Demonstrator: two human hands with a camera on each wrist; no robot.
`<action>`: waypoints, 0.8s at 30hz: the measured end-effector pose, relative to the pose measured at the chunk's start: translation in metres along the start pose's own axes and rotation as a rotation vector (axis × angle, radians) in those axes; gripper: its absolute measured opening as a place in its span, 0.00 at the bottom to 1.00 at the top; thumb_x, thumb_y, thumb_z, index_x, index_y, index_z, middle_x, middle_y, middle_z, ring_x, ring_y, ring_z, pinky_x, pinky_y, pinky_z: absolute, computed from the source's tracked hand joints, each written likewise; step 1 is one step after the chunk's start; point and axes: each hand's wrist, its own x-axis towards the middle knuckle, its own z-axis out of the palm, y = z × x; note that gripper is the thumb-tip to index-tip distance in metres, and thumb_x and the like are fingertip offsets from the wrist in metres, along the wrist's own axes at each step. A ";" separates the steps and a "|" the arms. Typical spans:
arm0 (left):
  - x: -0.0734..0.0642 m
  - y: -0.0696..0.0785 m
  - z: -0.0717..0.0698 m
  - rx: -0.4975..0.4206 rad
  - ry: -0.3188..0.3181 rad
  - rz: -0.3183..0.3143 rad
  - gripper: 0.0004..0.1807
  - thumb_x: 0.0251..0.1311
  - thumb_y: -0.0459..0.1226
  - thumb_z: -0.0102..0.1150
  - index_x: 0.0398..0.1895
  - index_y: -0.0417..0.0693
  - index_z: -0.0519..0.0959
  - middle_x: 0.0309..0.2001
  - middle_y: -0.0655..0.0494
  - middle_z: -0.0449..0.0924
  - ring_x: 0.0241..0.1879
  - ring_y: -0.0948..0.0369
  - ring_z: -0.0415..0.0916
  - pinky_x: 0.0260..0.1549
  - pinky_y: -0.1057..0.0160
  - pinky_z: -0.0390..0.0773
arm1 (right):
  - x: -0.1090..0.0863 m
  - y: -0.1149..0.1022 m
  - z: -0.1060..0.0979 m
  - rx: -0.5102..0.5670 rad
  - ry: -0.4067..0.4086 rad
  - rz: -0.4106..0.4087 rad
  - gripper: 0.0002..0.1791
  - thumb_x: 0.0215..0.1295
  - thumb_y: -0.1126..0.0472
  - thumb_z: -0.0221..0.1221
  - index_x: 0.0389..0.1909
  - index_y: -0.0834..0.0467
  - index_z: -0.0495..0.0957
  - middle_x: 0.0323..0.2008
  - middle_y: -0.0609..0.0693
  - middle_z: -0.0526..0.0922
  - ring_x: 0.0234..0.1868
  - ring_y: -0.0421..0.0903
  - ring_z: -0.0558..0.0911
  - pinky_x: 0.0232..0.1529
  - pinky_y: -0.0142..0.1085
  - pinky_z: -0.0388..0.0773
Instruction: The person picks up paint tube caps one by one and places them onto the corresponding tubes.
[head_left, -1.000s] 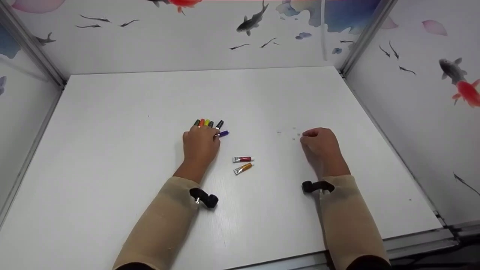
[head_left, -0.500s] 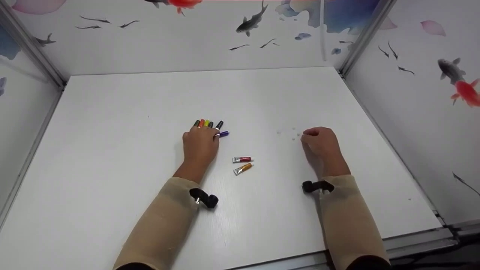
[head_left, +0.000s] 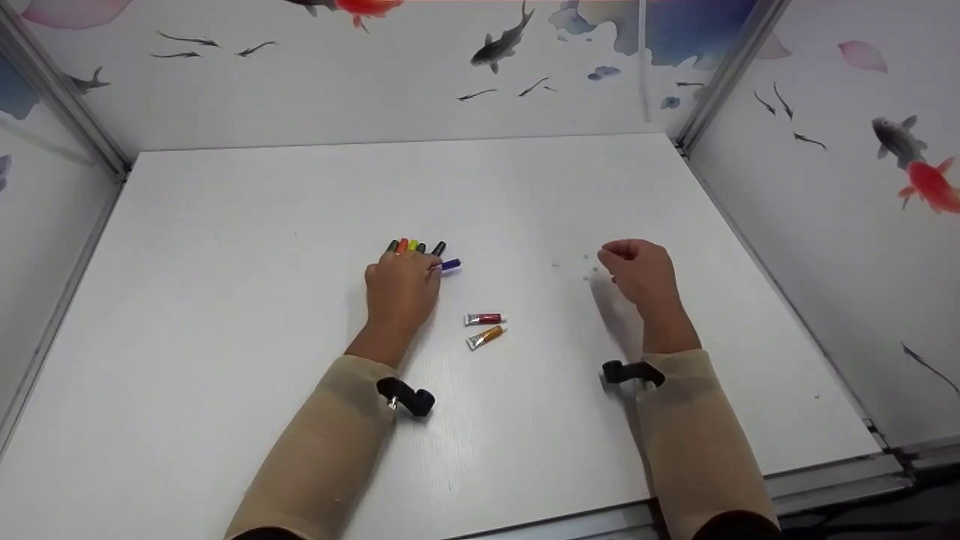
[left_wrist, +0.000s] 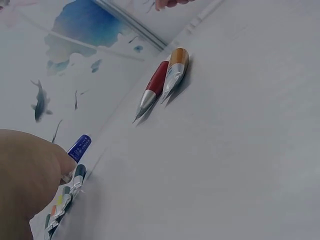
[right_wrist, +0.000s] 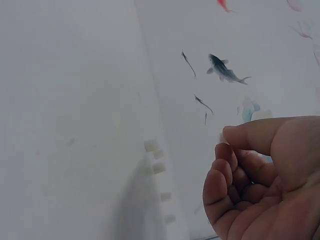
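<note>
My left hand [head_left: 403, 292] pinches a blue-purple paint tube [head_left: 451, 265] beside a row of several paint tubes. That row shows dark green, an orange tube [head_left: 403, 245], a yellow tube [head_left: 413, 246] and a black tube [head_left: 439, 248]; the hand covers their lower parts. Thumb and fingertip of my right hand [head_left: 641, 274] meet, raised above the table; in the right wrist view they pinch a small whitish cube [right_wrist: 222, 137], mostly hidden. Several similar small cubes [right_wrist: 159, 168] lie on the table just left of this hand.
A red paint tube [head_left: 486, 319] and an ochre paint tube [head_left: 486, 337] lie between my hands, nearer to me. Patterned wall panels enclose the white table [head_left: 225, 300] at the back and both sides. A metal frame edge [head_left: 832, 480] runs along the front right.
My right hand has lifted from the table and moved slightly away from me. My left hand stays in place; the blue-purple tube in it has shifted slightly to the right.
</note>
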 end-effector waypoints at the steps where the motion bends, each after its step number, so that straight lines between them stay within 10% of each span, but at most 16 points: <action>1: 0.000 0.000 -0.001 -0.005 -0.001 0.000 0.12 0.74 0.48 0.65 0.55 0.63 0.90 0.54 0.57 0.92 0.54 0.51 0.84 0.49 0.49 0.77 | -0.001 -0.002 0.001 0.006 0.008 -0.006 0.23 0.78 0.44 0.61 0.65 0.52 0.81 0.61 0.54 0.82 0.56 0.52 0.83 0.58 0.42 0.82; 24: -0.006 0.006 -0.014 -0.163 0.011 0.027 0.11 0.74 0.47 0.65 0.54 0.62 0.90 0.54 0.60 0.92 0.54 0.53 0.84 0.51 0.47 0.77 | -0.015 -0.020 0.012 0.174 0.016 -0.101 0.16 0.76 0.48 0.64 0.56 0.53 0.84 0.55 0.57 0.86 0.49 0.49 0.86 0.62 0.51 0.81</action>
